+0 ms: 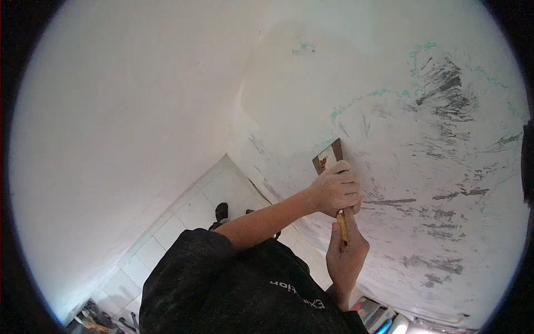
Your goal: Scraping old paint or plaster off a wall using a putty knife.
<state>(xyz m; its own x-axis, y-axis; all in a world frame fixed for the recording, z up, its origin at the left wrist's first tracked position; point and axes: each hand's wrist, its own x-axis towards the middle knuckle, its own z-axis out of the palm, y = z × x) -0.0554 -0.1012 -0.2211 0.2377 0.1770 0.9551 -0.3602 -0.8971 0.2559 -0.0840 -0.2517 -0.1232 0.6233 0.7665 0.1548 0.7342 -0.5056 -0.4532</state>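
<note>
Right hand [346, 253], low and right of centre, wrapped around the wooden handle of a scraper [334, 178]. Just above, left hand [335, 189] pressed over the blade, fingers [347, 181] curled on it. Beyond, blade flat against scuffed white wall [445, 139], mid-frame.

room under renovation: scraped wall [423, 167], tiled floor [183, 217].

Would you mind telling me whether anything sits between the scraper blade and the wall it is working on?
Nothing visible does. The scraper blade lies against the scuffed white wall, with the left hand pressing on the blade and the right hand gripping the wooden handle below.
</note>
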